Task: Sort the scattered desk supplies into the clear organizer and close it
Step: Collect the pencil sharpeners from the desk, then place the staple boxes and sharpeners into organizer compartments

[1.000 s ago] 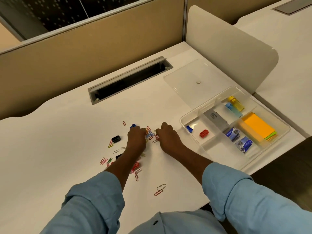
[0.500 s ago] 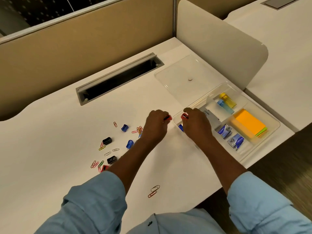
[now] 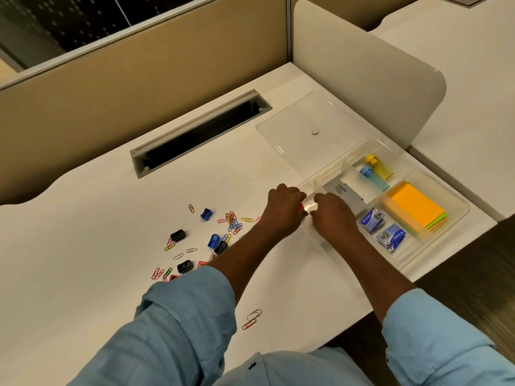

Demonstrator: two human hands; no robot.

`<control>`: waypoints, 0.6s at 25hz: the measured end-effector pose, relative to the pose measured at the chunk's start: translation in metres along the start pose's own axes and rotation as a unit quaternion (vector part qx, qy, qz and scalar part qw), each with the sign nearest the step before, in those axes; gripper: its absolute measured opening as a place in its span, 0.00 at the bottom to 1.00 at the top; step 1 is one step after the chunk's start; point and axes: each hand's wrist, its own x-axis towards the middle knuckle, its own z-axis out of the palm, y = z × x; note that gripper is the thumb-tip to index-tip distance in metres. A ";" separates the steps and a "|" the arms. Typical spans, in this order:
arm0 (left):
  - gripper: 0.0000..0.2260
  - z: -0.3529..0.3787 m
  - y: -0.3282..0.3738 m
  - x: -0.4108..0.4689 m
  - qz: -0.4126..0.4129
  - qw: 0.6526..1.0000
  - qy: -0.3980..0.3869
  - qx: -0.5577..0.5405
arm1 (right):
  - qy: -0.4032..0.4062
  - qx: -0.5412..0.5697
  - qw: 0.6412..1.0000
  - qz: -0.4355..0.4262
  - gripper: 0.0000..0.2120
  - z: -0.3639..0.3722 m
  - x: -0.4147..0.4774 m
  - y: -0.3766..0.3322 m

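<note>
The clear organizer sits at the desk's right edge, and its lid lies flat behind it. Both hands hover over its near-left compartment. My left hand is curled at the compartment's wall with a small red clip showing at its fingertips. My right hand reaches into the same compartment with its fingers bent down, hiding what is under them. Coloured paper clips, blue clips and black clips lie scattered on the desk to the left.
Other compartments hold orange sticky notes, a grey box, two staple boxes and yellow and blue tubes. A cable slot runs along the back. Two paper clips lie near the front edge. A white divider stands behind the organizer.
Both hands left the pile of paper clips and moved right to the organizer's near-left compartment, the left one carrying a small red clip. The view has shifted with the head.
</note>
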 end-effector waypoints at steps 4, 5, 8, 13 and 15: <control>0.11 -0.004 -0.011 -0.016 -0.055 0.991 0.083 -0.087 | 0.048 0.003 0.998 -0.026 0.20 -0.019 -0.006 -0.019; 0.11 -0.006 -0.018 -0.022 -0.082 0.985 0.103 -0.107 | 0.065 0.023 0.996 -0.049 0.18 -0.023 -0.008 -0.029; 0.08 -0.017 -0.051 -0.037 -0.207 0.955 0.127 -0.170 | 0.069 0.068 0.984 -0.152 0.13 -0.020 -0.019 -0.065; 0.14 -0.028 -0.109 -0.074 -0.342 0.934 0.027 -0.103 | -0.061 0.051 0.967 -0.243 0.14 0.028 -0.048 -0.122; 0.16 -0.027 -0.122 -0.090 -0.355 0.931 -0.029 -0.077 | -0.098 0.027 0.963 -0.249 0.14 0.052 -0.057 -0.141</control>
